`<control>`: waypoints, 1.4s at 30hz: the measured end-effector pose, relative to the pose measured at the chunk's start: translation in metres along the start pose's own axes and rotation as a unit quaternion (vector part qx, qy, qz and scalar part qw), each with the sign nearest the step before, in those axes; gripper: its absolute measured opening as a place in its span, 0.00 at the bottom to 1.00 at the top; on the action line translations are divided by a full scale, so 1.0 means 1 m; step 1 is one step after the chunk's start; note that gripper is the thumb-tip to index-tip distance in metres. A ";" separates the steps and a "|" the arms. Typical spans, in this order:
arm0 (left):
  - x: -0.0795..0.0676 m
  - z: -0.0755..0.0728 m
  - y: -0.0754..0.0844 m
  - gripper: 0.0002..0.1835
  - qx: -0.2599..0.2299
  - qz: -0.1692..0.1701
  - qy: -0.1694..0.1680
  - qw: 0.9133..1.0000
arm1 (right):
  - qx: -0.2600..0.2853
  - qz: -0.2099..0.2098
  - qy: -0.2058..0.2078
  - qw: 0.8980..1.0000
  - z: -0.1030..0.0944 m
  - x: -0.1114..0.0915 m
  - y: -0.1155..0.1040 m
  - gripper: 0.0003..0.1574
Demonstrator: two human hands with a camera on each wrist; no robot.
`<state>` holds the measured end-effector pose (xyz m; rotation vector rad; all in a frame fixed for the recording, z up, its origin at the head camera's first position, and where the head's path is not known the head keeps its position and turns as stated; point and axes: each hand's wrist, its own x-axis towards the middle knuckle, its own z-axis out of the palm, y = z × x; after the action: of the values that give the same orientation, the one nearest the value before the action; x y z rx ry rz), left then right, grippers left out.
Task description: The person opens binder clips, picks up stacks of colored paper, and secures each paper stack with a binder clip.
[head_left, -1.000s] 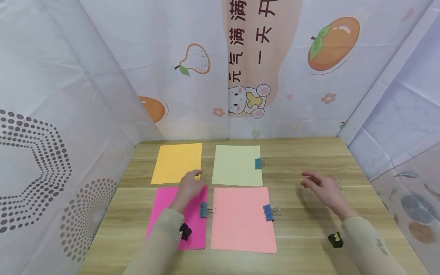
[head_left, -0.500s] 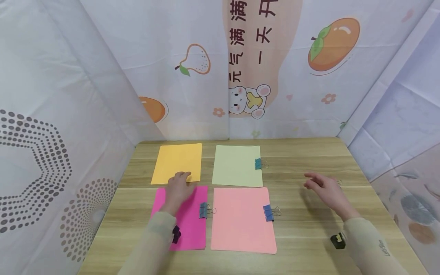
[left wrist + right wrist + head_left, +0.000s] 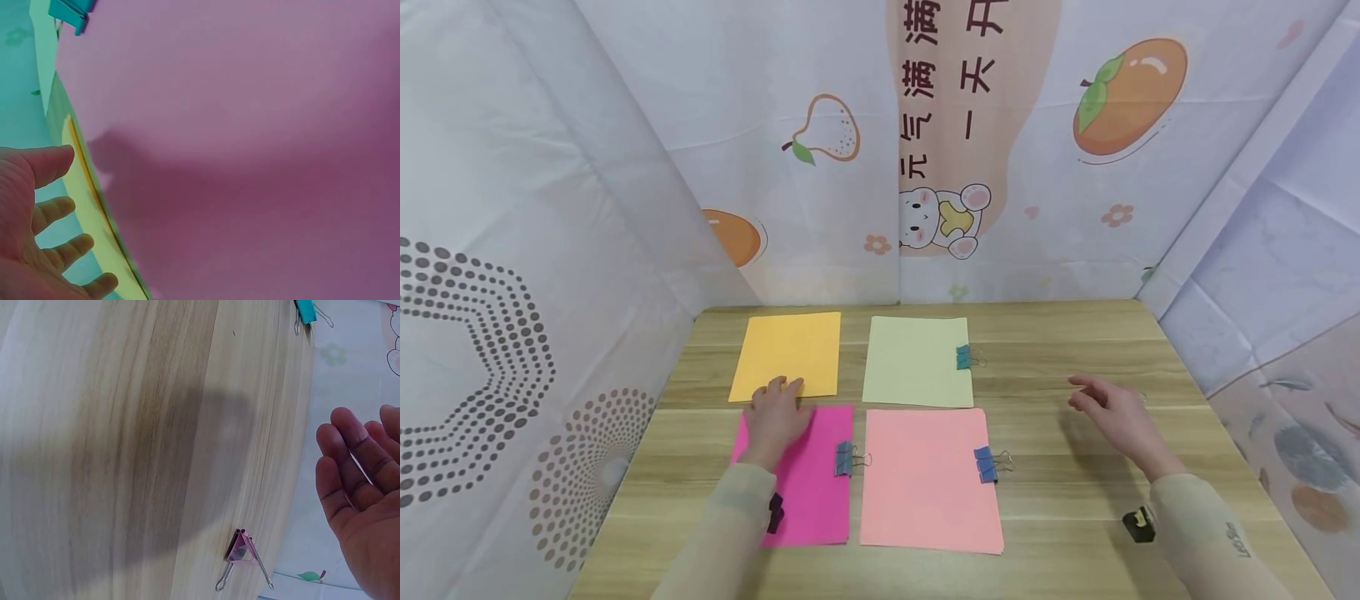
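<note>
My left hand [image 3: 775, 421] is over the magenta paper stack [image 3: 812, 492], its fingertips at the near edge of the orange paper stack [image 3: 793, 354]. In the left wrist view its fingers are apart and nothing lies between them. A teal binder clip [image 3: 844, 459] grips the right edge of the magenta stack; no clip shows on the orange one. My right hand [image 3: 1116, 417] hovers over the right side of the table with loosely bent fingers and holds nothing. Nearest to it is a pink binder clip [image 3: 239, 549], mostly hidden behind the hand in the head view.
A pale green paper stack [image 3: 917, 362] with a teal binder clip [image 3: 963, 357] lies at the back middle. In front of it is a light pink stack [image 3: 928, 483] with a blue binder clip [image 3: 987, 464]. Printed curtains [image 3: 820, 208] stand around the wooden table [image 3: 1037, 525].
My left hand has moved left from the orange stack's near right corner, across the magenta stack. The right hand has shifted slightly right, covering more of the pink clip. The papers stay put.
</note>
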<state>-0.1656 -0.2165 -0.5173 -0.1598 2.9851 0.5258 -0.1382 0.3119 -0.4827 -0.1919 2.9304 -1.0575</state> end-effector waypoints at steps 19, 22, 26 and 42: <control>-0.001 0.003 -0.011 0.34 0.030 -0.004 -0.020 0.999 | -0.025 0.002 0.015 1.000 -0.001 0.000 0.004 0.24; 0.000 0.004 -0.012 0.34 0.030 -0.005 -0.025 0.999 | -0.026 0.001 0.020 0.999 -0.001 0.000 0.006 0.23; 0.000 0.006 -0.013 0.34 0.029 -0.009 -0.031 0.999 | -0.029 0.005 0.026 0.999 -0.001 0.000 0.007 0.23; -0.002 0.008 -0.015 0.34 0.029 -0.012 -0.033 0.999 | -0.043 -0.025 0.080 0.996 -0.002 -0.001 0.020 0.23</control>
<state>-0.1613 -0.2276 -0.5295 -0.1691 2.9275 0.4343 -0.1398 0.3278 -0.4939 -0.1910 3.1344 -0.9970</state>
